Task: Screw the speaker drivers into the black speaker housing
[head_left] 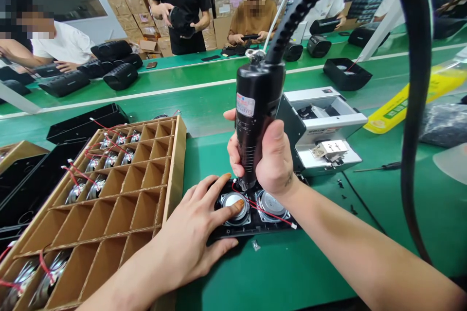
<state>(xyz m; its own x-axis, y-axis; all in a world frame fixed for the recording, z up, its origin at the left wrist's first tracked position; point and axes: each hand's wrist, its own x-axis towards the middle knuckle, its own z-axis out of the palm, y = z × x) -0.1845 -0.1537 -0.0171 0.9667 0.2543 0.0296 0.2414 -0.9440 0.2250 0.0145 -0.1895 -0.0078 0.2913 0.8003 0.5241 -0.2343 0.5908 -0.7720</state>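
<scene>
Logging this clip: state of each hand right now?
Left hand: open, fingers spread on the speaker panel.
Right hand: closed, holding an electric screwdriver.

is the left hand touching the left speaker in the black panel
Touching: the head view shows the left hand with a fingertip resting on the silver speaker.

My green workbench (277,272) carries a cardboard divider tray (175,165) at nine o'clock, a black speaker panel (255,231) at six, and a screw feeder (346,121) at two.
</scene>
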